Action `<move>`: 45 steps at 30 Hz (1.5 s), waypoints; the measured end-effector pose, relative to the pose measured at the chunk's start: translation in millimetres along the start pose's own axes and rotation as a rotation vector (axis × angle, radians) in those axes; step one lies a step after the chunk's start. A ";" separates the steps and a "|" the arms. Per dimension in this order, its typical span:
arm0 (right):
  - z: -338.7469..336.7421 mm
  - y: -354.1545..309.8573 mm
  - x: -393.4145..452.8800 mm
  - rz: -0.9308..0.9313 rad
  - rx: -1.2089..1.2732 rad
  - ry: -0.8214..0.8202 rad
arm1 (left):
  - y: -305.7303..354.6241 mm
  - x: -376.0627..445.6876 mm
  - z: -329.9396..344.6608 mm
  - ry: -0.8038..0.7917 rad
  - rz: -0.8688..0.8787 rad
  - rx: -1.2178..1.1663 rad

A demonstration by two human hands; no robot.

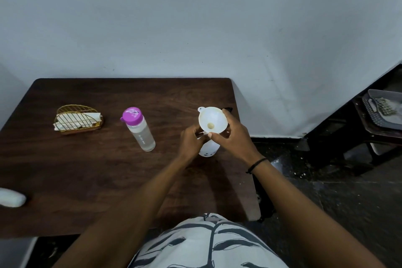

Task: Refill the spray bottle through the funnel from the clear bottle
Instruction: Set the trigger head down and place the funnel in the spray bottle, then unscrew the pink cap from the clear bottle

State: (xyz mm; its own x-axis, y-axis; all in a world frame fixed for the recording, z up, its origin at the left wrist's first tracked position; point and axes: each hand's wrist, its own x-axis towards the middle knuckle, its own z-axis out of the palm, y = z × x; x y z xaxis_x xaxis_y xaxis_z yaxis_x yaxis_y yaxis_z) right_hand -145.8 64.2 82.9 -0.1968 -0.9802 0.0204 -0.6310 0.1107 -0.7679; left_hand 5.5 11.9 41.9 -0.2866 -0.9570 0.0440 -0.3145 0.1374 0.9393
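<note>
Your right hand (236, 137) curls around the white funnel (212, 123), the thumb crossing under its bowl and the fingers wrapped round its far side, so the grip is closed on the funnel. Your left hand (192, 140) is bent in just beside it, fingertips pinched near the neck of the white spray bottle (208, 149); whether it grips the bottle or the funnel's stem you cannot tell, because the hands hide that spot. The funnel sits above the bottle with its wide mouth tilted toward you, showing a small yellowish hole at the bottom and a little hanging tab on its far rim. Only the lower body of the spray bottle shows, white with small dark dots, standing on the dark wooden table (87, 169) near its right edge. The clear bottle (139, 129) stands apart to the left, untouched, its purple cap closed and clear liquid inside. Further left is a gold wire holder (78, 119) with folded white napkins.
</note>
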 end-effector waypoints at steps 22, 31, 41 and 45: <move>5.0 -51.0 0.0 -0.399 -0.194 0.314 | -0.6 -3.3 -30.3 0.116 0.068 0.077; 69.3 -134.6 21.6 -0.511 0.119 0.202 | 8.0 -13.3 -95.6 0.471 0.225 0.087; 121.7 -155.0 49.9 -0.457 -0.033 -0.196 | -9.0 -37.6 -159.4 0.804 0.186 0.332; 129.5 -157.3 52.7 -0.469 -0.152 -0.209 | -26.2 -38.6 -167.0 0.654 0.075 0.318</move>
State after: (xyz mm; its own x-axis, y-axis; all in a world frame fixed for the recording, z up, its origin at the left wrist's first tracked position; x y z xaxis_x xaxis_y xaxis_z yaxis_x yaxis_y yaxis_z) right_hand 40.3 -26.1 121.9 0.2766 -0.9401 0.1992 -0.7198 -0.3400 -0.6052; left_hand 175.9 2.6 72.4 0.2501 -0.8851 0.3924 -0.5912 0.1814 0.7859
